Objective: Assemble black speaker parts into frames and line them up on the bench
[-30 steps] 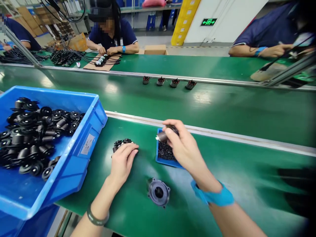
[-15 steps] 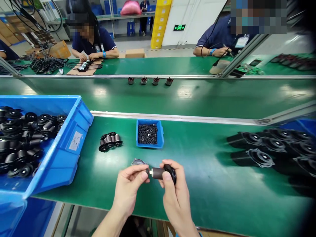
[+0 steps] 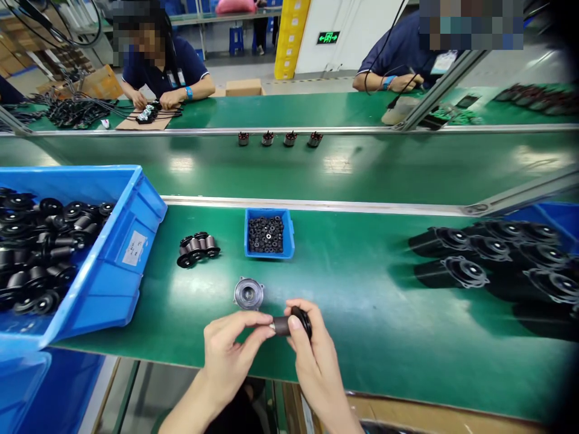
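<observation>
My right hand (image 3: 315, 352) is closed around the black disc end of a motor rotor (image 3: 281, 326), which lies level with its dark brown cylinder pointing left. At the cylinder's left end, my left hand (image 3: 228, 349) pinches the shaft tip with thumb and fingers. A small black ring was between those fingers half a second ago; now the fingertips mostly hide it. Just beyond my hands, a round grey metal end cap (image 3: 248, 293) rests on the green table. Behind it stands a small blue bin (image 3: 270, 255) of small black rings (image 3: 266, 234).
Several rotors (image 3: 198, 248) stand in a cluster left of the small bin. A large blue crate (image 3: 149, 211) of rotors is at left. Black cylindrical housings (image 3: 447, 274) stand at right. Beyond the metal rail (image 3: 316, 205) are several small motors (image 3: 266, 139) and two co-workers.
My left fingers have come up against the rotor's end, covering the pale shaft tip that showed before. The view has tilted down, and the grey end cap now shows fully.
</observation>
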`<act>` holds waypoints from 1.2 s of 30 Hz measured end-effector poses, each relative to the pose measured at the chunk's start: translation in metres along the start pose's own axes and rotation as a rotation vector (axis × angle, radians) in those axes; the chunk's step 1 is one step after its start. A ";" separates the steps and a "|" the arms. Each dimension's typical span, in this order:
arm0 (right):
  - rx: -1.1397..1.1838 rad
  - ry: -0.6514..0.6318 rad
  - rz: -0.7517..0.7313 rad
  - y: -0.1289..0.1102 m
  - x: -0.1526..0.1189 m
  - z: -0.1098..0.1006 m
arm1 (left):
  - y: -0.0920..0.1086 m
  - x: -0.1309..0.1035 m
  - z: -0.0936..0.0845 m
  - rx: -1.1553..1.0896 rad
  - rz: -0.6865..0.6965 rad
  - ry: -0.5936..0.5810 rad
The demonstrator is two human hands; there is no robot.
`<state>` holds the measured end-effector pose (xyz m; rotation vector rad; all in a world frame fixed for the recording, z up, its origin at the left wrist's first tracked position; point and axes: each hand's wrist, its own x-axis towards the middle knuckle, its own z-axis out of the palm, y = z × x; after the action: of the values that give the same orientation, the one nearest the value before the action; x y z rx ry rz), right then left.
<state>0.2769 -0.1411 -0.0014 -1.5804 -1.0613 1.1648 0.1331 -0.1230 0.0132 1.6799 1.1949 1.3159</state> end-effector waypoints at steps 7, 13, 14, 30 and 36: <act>0.458 -0.054 0.314 0.013 -0.007 0.015 | -0.013 -0.011 0.009 -0.188 -0.153 0.096; 0.722 -0.156 0.569 0.012 -0.011 0.017 | -0.019 -0.011 0.006 -0.263 -0.098 -0.077; 0.763 -0.189 0.623 0.013 -0.013 0.017 | -0.019 -0.012 0.004 -0.270 -0.080 -0.140; 0.960 -0.047 0.516 0.031 0.010 0.008 | -0.052 0.010 0.009 0.434 -0.005 -0.170; 0.904 -0.025 0.406 0.031 0.009 0.009 | -0.017 0.020 0.014 0.771 0.339 -0.279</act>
<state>0.2744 -0.1392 -0.0346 -1.0498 -0.1263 1.6250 0.1441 -0.0981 0.0013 2.6064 1.3782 0.7765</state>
